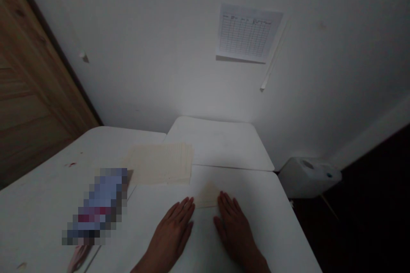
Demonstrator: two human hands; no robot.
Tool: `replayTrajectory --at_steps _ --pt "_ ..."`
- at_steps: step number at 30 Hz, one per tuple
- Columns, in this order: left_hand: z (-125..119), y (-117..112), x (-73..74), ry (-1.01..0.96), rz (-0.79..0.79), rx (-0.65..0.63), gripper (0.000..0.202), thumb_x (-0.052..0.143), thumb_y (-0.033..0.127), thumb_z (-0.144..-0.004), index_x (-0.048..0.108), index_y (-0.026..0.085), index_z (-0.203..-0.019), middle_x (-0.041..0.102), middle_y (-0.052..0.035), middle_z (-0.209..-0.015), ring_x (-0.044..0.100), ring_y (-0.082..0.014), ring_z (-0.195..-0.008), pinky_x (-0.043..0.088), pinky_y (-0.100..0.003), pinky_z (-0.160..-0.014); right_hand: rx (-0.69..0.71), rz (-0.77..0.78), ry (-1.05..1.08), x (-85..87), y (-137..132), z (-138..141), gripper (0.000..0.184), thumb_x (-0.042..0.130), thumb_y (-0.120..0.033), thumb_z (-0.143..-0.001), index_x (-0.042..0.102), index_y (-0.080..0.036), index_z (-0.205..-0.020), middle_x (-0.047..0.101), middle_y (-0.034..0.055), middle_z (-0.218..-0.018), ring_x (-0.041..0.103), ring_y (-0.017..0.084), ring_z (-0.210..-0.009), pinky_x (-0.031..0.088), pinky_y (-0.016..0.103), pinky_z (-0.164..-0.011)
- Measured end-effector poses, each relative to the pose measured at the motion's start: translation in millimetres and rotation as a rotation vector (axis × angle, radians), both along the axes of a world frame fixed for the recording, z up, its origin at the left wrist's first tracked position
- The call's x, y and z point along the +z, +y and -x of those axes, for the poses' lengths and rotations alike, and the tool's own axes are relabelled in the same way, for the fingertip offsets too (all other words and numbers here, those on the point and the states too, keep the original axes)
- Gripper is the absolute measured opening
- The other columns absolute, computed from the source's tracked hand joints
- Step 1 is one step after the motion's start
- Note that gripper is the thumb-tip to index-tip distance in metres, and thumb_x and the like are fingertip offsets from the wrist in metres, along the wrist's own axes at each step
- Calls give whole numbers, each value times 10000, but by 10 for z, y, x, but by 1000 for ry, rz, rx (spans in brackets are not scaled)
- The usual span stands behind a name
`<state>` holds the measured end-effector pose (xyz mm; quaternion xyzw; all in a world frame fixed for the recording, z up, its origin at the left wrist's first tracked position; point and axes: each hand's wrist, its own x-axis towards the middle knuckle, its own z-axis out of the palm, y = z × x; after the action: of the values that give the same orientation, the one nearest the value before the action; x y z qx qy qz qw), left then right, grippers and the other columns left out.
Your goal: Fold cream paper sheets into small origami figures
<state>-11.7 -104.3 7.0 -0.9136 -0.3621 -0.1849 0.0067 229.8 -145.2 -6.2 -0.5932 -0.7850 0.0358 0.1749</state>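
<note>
My left hand (174, 228) lies flat on the white table (272, 222), fingers stretched out and together, holding nothing. My right hand (232, 226) lies flat beside it, fingers extended. Between the fingertips of both hands rests a small cream sheet of paper (207, 196); the fingertips touch its edges. Just beyond it, toward the wall, sits a stack of cream papers (160, 163).
A blurred-out blue and red object (98, 204) lies on the table at the left. A second white table (221, 140) stands against the wall. A printed chart (245, 34) hangs on the wall. A wooden door (28, 94) is at left, a white bin (307, 175) at right.
</note>
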Motion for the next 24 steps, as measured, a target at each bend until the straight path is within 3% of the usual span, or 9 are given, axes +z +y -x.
replayTrajectory --at_steps 3,7,12,17,21,24 --pt "54 -22 -13 -3 -5 15 478 466 304 -949 402 233 -1418 439 -73 -1446 447 -273 -1301 441 -483 -1029 -42 -11 -8 -36 -55 -148 574 385 -359 -984 210 -176 -1500 298 97 -1505 270 261 -1396 293 512 -1120" --pt "75 -10 -56 -54 -5 49 427 486 317 -942 482 238 -1361 482 -67 -1419 460 -283 -1290 455 -489 -1011 -72 -50 3 -51 -86 -250 554 409 -368 -975 264 -214 -1487 342 85 -1489 326 276 -1371 281 526 -1117" --pt "-20 138 -52 -241 34 150 215 501 302 -937 695 235 -1001 632 -74 -1239 571 -295 -1134 508 -503 -912 -139 -117 -8 -18 -10 -207 413 428 -321 -965 496 -195 -1352 507 100 -1388 442 288 -1297 313 514 -1089" --pt "-137 280 -19 -435 126 168 200 549 280 -909 645 215 -746 653 -78 -1109 583 -259 -1034 521 -457 -869 -224 -179 4 70 162 -60 236 458 -226 -940 670 -190 -1036 634 126 -1205 560 280 -1127 402 478 -1005" --pt "-153 328 -80 -499 145 176 175 578 264 -881 618 214 -718 639 -77 -1069 577 -256 -1024 514 -450 -869 -40 -145 109 138 302 114 219 478 -130 -921 667 -229 -974 663 52 -1114 578 203 -1026 471 342 -918" --pt "-137 362 -145 -516 162 163 151 587 255 -869 617 213 -727 632 -76 -1054 581 -256 -1016 510 -452 -874 68 -134 143 178 393 259 186 529 -117 -902 669 -240 -915 665 24 -1048 576 181 -965 472 306 -881"
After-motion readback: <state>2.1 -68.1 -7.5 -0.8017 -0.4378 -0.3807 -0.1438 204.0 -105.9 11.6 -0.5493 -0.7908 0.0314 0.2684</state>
